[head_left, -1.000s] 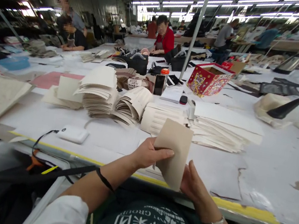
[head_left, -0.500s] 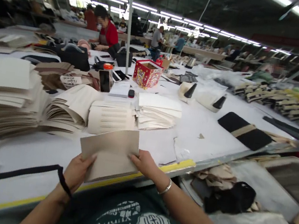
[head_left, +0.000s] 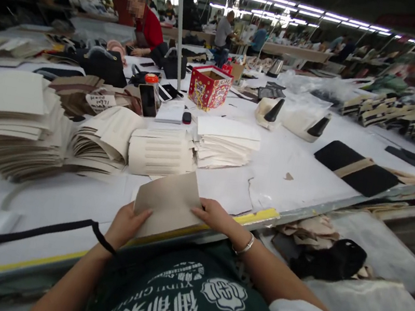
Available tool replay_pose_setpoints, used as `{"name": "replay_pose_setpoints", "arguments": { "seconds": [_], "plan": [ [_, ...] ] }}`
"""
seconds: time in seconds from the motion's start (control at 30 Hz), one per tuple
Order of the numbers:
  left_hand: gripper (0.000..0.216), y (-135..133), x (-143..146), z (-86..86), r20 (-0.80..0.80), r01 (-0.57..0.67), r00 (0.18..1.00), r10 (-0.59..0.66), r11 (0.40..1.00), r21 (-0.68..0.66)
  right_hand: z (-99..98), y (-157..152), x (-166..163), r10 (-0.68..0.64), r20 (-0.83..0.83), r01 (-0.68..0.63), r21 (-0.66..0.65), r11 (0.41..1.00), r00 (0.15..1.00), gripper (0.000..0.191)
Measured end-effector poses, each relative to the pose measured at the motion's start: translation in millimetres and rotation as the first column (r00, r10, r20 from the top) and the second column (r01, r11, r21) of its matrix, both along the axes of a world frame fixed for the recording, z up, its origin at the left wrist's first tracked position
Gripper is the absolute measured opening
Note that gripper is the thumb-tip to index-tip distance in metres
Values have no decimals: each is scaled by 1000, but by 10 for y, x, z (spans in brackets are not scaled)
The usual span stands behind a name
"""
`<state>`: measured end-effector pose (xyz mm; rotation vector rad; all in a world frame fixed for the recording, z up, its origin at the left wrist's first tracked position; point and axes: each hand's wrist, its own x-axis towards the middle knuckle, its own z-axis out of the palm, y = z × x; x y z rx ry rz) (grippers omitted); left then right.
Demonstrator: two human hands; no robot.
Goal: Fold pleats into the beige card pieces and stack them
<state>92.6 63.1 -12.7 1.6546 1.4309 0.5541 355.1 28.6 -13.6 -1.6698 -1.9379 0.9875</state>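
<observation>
A beige sheet [head_left: 169, 203], stiff like card or leather, is held between my two hands at the table's front edge. My left hand [head_left: 126, 222] grips its left end, thumb on top. On the right end, my right hand [head_left: 214, 214] pinches it with the thumb over the face. The sheet bends slightly and tilts toward me; what lies under it is hidden. Just beyond are a stack of slotted cream pieces [head_left: 161, 152], a stack of plain cream pieces [head_left: 227, 143], and a curled stack [head_left: 106, 134]. A taller stack of sheets [head_left: 7, 97] stands at the left.
A red patterned box [head_left: 209, 90], a jar with an orange lid [head_left: 150, 95] and two tape dispensers [head_left: 269, 113] stand farther back. A black panel [head_left: 355, 168] lies right. Below the table edge sits a bin of scraps [head_left: 327, 258]. A person in red [head_left: 149, 28] works across the table.
The view has shifted slightly. Both hands still hold the beige sheet, which now appears a little more turned and bent, its left end nearer my left palm.
</observation>
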Motion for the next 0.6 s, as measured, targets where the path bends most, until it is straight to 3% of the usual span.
{"name": "replay_pose_setpoints", "arguments": {
  "seconds": [0.1,0.2,0.3,0.43,0.6],
  "plan": [
    [42,14,6,-31,-172,3,985,20,991,136,63,33,-1,6,196,0,-35,999,981,26],
    [44,65,25,28,-249,-47,963,99,978,205,151,140,47,25,172,0,-143,990,985,31],
    [45,128,53,121,-140,-85,985,102,989,120,198,242,129,-8,-5,6,-286,958,1000,27],
    [52,137,63,120,108,-14,994,21,998,-67,156,245,204,-22,-163,-44,-391,919,986,19],
    [61,84,77,-86,128,-16,992,21,999,-42,-12,209,221,110,16,-99,-318,943,994,29]
  ]
}}
